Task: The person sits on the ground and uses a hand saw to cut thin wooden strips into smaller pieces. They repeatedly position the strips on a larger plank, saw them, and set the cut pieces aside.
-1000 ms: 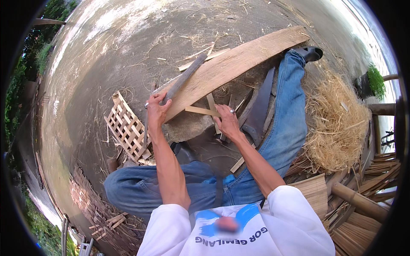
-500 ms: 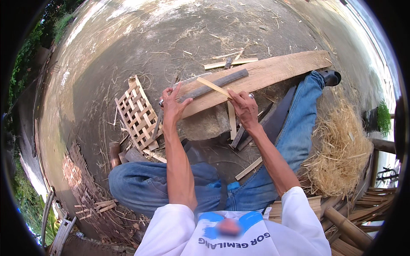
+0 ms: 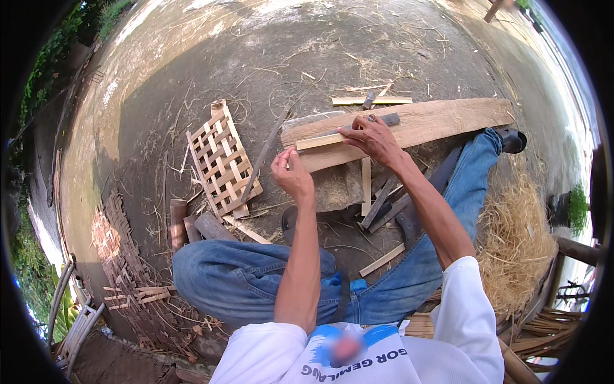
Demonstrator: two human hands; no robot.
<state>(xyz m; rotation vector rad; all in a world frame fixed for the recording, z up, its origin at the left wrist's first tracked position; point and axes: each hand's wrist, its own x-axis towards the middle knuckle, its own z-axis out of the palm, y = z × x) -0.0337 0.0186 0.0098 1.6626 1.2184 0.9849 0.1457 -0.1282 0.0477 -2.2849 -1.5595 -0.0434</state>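
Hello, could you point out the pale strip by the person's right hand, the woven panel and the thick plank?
Pale strip (image 3: 318, 141): head view, on its flat face.
Woven panel (image 3: 223, 159): head view, crossed slats near its middle.
Thick plank (image 3: 435, 121): head view, bare upper face.

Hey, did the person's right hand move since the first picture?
Yes, away from the body. Judged against the wooden plank, the right hand was off its near edge; now it is over the plank, holding a light strip.
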